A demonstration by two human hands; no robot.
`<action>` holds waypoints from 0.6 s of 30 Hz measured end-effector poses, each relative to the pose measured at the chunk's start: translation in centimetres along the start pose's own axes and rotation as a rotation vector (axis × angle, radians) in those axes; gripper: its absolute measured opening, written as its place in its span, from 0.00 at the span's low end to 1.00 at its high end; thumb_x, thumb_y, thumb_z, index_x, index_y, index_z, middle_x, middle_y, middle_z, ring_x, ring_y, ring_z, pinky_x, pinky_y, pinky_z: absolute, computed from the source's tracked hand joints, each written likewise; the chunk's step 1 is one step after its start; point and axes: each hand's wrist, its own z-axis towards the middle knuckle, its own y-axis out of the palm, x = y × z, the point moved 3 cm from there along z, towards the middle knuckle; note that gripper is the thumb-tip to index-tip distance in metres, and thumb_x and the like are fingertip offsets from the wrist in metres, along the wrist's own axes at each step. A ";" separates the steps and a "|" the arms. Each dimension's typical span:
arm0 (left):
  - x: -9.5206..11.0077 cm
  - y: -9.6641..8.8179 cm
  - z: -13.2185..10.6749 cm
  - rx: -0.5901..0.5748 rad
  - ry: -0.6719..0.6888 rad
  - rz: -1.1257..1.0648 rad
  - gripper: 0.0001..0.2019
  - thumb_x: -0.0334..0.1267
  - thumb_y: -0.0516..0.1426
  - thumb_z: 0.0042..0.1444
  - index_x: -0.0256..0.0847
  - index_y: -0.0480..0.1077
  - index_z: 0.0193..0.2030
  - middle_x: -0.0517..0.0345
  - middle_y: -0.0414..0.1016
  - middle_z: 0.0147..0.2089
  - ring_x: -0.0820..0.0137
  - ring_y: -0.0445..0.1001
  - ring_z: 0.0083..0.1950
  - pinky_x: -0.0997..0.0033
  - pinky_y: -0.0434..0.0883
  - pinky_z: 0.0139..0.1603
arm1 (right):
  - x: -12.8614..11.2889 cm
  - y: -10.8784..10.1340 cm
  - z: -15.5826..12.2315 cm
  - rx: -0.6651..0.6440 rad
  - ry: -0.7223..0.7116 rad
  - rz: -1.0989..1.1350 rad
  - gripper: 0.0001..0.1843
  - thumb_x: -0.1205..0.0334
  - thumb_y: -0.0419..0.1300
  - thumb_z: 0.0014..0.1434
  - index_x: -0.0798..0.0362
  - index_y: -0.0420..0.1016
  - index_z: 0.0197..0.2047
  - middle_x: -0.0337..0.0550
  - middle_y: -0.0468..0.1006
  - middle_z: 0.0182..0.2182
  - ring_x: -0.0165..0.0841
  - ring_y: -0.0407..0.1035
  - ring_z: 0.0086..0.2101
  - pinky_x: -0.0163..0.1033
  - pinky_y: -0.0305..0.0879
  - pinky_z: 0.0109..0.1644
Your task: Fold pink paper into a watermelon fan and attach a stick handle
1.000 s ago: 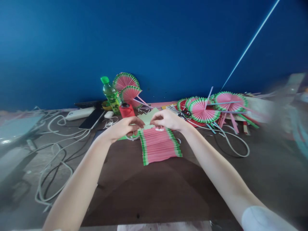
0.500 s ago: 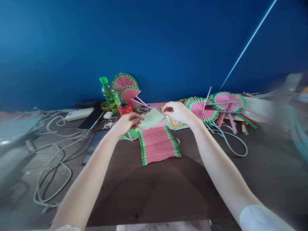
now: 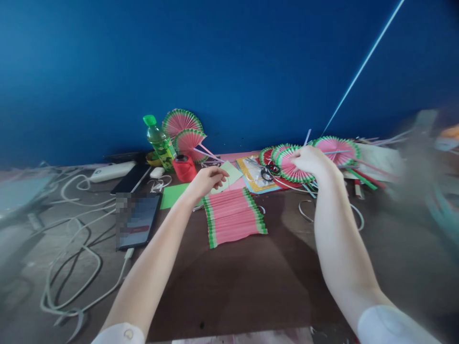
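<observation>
A pleated paper sheet, pink with green-and-white edges, lies flat on the table in front of me. My left hand hovers by its far edge with thumb and fingers pinched; a fine reddish thread seems to hang from the fingertips. Farther right, my right hand is bent over a round pleated watermelon-coloured fan, fingers pressed together and partly hidden. Whether it holds anything is unclear. Black-handled scissors lie left of that hand, on a clear packet. Pale green paper sits behind the left fingertips.
Left are a phone, looped white cable, a green-capped bottle and a red container. Two pleated fans stand against the blue wall. More fans and paper strips lie at right.
My right hand has moved right, from beside the green paper to over the fans, uncovering the scissors. My left hand has shifted right, toward the pleated sheet's far edge. The sheet stays put.
</observation>
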 end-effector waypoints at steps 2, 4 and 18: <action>0.1 -0.2 -0.1 0.012 0.014 -0.006 0.07 0.25 0.50 0.49 0.33 0.69 0.30 0.59 0.67 0.25 0.80 0.63 0.23 0.78 0.60 0.24 | -1.0 0.0 -0.4 -0.016 0.084 0.058 0.11 0.70 0.54 0.49 0.56 0.76 0.34 0.46 0.76 0.21 0.35 0.71 0.25 0.40 0.64 0.34; 0.4 -0.3 -0.2 0.016 0.034 -0.002 0.07 0.25 0.50 0.49 0.33 0.69 0.31 0.59 0.68 0.26 0.80 0.63 0.23 0.77 0.61 0.25 | -3.2 0.2 -0.9 -0.007 -0.029 0.104 0.10 0.66 0.55 0.51 0.55 0.76 0.35 0.48 0.79 0.28 0.37 0.73 0.32 0.43 0.64 0.40; 0.7 -0.2 -1.2 -0.167 0.124 0.071 0.06 0.32 0.52 0.50 0.34 0.69 0.34 0.60 0.69 0.27 0.79 0.66 0.23 0.78 0.62 0.24 | -11.1 5.6 -3.2 -0.614 -0.410 0.765 0.04 0.66 0.57 0.54 0.57 0.70 0.35 0.40 0.75 0.24 0.28 0.71 0.24 0.33 0.68 0.30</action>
